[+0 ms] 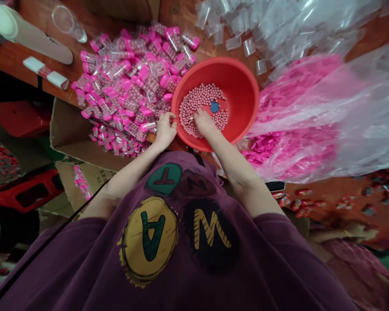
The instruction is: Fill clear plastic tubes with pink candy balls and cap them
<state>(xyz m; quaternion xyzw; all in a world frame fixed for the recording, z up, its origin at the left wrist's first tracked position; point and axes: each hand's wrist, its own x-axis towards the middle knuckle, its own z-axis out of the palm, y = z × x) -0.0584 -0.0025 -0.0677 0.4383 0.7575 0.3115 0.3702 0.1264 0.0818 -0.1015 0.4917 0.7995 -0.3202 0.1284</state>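
Note:
A red plastic bowl [243,93] holds many small pink beads [202,94] and a blue piece [215,106]. Inside it, my right hand [203,122] dips among the beads with its fingers closed; what they grip is mostly hidden. My left hand [166,129] is at the bowl's left rim, thumb and fingers pinched together, and anything between them is too small to name. Just left of that hand spreads a big heap of transparent bottles with pink caps [126,82], filled with pink beads.
Behind the bowl lie transparent empty containers [233,42]. A plastic bag of pink caps [298,142] is on the right. Below the heap stands a cardboard box [68,129]. A white cylinder [39,39] lies back left. Another person's arm [337,234] shows at lower right.

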